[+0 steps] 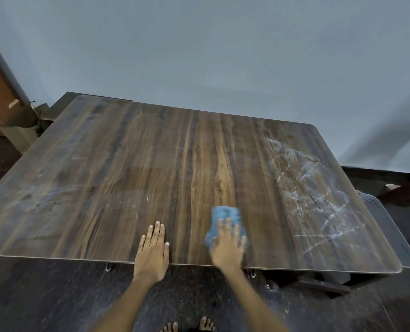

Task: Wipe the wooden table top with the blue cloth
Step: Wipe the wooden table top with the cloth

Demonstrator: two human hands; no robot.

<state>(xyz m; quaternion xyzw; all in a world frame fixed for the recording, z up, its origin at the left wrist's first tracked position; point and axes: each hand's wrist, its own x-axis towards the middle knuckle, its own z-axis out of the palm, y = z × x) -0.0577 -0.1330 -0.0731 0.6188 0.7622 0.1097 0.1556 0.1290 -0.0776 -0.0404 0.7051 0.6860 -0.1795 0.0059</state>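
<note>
Blue cloth (225,222) lies under the right hand (228,248), whose straight fingers press it onto the wooden table top (151,168); left hand (152,250) rests flat beside it, fingers together.

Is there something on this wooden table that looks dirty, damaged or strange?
Yes. White chalky streaks cross the right side of the brown wooden table top, like dried residue or scratches. Fainter smears show on the left. The crumpled blue cloth lies beside the white streaks.
</note>
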